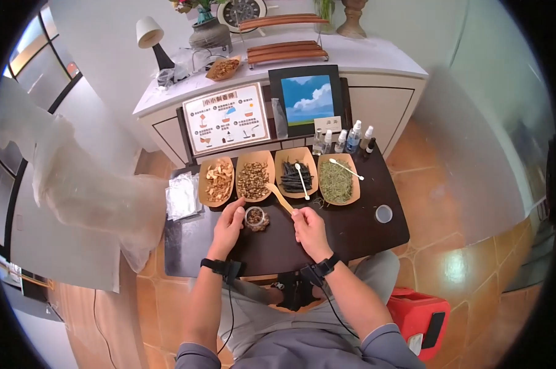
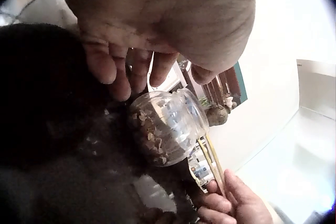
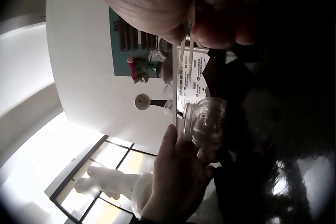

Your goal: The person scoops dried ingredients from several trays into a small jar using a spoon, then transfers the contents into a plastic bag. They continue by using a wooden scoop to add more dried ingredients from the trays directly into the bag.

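Jar [image 1: 259,222], clear, rounded, mid-frame on dark-brown surface [image 1: 358,237]: likely light, slippery, fragile; grip its body. Left hand [image 1: 228,226]: fingers loosely extended beside it. Right hand [image 1: 310,232]: pinches pale wooden tongs [image 1: 281,199], probably springy.

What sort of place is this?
Probably a craft workshop or activity corner, judging by the illustrated step sheet, the four trays of dried plant material and the small bottles on the dark table.

I log: tongs [image 1: 281,198] pale yellow; trays [image 1: 202,186] tan; dried herb [image 1: 335,186] grey-green; tabletop [image 1: 272,253] dark brown; picture [image 1: 305,101] blue, clouded white; floor [image 1: 430,237] orange, pale grid lines
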Demonstrator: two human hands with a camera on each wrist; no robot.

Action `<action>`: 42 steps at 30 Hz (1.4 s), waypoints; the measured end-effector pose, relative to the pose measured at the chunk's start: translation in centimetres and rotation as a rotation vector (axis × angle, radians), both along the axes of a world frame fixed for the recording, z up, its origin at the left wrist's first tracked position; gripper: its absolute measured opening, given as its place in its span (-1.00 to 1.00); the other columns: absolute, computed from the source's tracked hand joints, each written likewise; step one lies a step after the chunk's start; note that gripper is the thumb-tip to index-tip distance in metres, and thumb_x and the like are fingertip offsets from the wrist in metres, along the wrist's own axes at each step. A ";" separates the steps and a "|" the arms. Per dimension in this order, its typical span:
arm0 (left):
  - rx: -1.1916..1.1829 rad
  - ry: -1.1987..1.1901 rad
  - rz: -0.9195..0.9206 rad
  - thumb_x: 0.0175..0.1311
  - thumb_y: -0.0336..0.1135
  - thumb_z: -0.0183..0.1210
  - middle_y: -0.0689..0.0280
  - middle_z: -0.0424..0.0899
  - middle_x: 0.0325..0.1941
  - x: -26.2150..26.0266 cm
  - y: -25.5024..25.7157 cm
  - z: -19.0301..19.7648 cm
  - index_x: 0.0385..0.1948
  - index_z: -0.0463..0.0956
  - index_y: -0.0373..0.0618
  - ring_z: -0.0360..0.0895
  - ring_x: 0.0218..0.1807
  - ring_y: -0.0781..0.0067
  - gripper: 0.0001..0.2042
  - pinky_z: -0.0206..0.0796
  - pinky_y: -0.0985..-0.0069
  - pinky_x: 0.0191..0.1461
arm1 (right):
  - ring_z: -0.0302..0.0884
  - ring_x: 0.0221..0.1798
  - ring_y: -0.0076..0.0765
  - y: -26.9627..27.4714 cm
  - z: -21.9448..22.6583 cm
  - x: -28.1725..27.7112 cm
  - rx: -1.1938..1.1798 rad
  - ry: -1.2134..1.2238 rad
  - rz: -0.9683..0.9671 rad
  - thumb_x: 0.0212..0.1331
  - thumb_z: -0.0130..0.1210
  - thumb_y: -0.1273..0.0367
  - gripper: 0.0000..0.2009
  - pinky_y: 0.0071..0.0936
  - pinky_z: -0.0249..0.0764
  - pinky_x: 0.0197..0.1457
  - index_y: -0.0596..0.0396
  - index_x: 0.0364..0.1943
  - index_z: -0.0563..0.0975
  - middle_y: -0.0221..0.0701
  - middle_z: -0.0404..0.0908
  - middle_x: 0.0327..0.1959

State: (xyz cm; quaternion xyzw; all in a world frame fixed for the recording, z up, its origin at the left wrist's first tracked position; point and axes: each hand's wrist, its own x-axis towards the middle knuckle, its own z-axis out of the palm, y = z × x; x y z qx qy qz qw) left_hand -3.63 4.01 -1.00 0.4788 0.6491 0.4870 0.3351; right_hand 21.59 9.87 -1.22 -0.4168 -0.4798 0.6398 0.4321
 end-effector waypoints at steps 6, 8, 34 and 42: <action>-0.076 -0.167 0.001 0.74 0.08 -0.02 0.32 0.69 0.25 -0.4 -0.5 1.7 0.50 0.47 -0.12 0.52 -0.32 0.67 -0.45 0.34 0.68 -0.31 | 0.40 -0.61 -0.68 -0.2 -0.2 -0.3 0.031 -0.072 -0.029 0.64 0.14 0.22 -0.73 -0.58 0.32 -0.54 0.17 -0.14 0.58 -0.57 0.51 -0.53; -0.072 -0.184 -0.007 0.74 0.08 -0.02 0.31 0.70 0.23 -0.5 -0.3 1.5 0.50 0.47 -0.12 0.52 -0.32 0.67 -0.45 0.34 0.68 -0.30 | 0.38 -0.62 -0.69 0.0 -0.3 -0.5 0.036 -0.018 -0.006 0.65 0.14 0.22 -0.74 -0.59 0.31 -0.55 0.15 -0.14 0.58 -0.57 0.50 -0.54; 0.025 -0.348 0.147 0.71 -0.10 0.10 0.35 0.80 -0.08 -0.5 -0.8 0.1 0.09 0.67 -0.18 0.53 -0.40 0.75 -0.67 0.37 0.69 -0.34 | 0.36 -0.33 -0.68 0.9 -0.8 -1.7 0.105 -0.194 -0.040 0.61 0.20 0.23 -0.73 -0.55 0.38 -0.26 0.20 -0.14 0.57 -0.57 0.52 -0.38; -0.027 -0.328 0.132 0.66 -0.15 0.17 0.41 0.77 -0.12 0.0 -1.2 1.4 0.10 0.65 -0.17 0.54 -0.34 0.72 -0.71 0.39 0.67 -0.24 | 0.37 -0.32 -0.72 0.7 -0.8 -1.6 0.099 -0.185 -0.008 0.62 0.19 0.26 -0.76 -0.59 0.38 -0.26 0.20 -0.12 0.58 -0.61 0.54 -0.37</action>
